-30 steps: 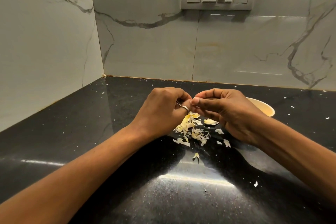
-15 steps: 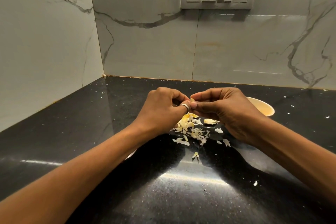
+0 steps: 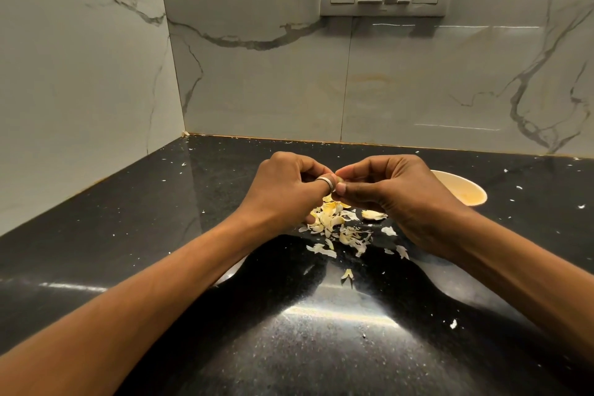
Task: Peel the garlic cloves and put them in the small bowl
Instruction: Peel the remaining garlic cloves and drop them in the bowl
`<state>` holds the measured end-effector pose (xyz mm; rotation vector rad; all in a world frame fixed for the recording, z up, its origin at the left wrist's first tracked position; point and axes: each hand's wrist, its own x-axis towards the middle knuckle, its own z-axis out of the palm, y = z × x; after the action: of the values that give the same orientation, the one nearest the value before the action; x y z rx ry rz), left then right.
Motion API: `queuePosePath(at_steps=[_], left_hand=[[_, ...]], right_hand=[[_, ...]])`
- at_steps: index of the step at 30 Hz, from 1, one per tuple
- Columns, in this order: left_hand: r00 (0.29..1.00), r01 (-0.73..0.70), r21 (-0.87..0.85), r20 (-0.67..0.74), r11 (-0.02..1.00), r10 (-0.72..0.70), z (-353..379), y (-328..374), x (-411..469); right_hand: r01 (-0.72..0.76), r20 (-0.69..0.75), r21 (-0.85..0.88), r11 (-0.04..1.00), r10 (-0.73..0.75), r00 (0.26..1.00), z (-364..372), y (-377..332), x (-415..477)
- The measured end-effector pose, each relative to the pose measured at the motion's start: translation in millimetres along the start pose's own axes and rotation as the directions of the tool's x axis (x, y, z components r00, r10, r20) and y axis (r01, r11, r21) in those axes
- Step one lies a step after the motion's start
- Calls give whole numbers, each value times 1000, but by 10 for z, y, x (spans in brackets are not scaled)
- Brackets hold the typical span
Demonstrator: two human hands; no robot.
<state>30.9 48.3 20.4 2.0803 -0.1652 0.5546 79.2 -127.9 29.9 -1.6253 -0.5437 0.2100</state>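
Hardly anything has shifted over the last second: both hands stay fingertip to fingertip above the black table [image 3: 128, 235]. The left hand [image 3: 286, 193], wearing a ring [image 3: 324, 182], and the right hand [image 3: 398, 199] have their fingers [image 3: 340, 189] curled inward, pinching a garlic clove [image 3: 338, 177] between them; only a pale sliver of it shows. Papery peel scraps [image 3: 334, 228] lie scattered on the table directly beneath. The small bowl [image 3: 466, 190] sits just behind the right hand, partly hidden.

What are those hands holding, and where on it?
A small pale garlic clove, mostly hidden, pinched between fingertips of the left hand and right hand.
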Motion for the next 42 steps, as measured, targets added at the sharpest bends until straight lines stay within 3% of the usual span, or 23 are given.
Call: queuePosePath(at_steps=[20,28,36,42], left_hand=[[999,46,-1,-14,999,-46,37,-29,-5],[999,32,-27,-13,999,-32,16,-35,9],[1000,-3,17,-19,1000,4,8,-62,21],[1000,-26,-1,0,1000,26,25,-44,11]], right_hand=[[93,-2,-191,977,-95,996,49,18,-52],[82,-5,-157,984,-84,996,25,0,-39],[-8,-56,163,987,17,998,-20,-12,11],[-39,-49,240,970,52,997,-17,-7,35]])
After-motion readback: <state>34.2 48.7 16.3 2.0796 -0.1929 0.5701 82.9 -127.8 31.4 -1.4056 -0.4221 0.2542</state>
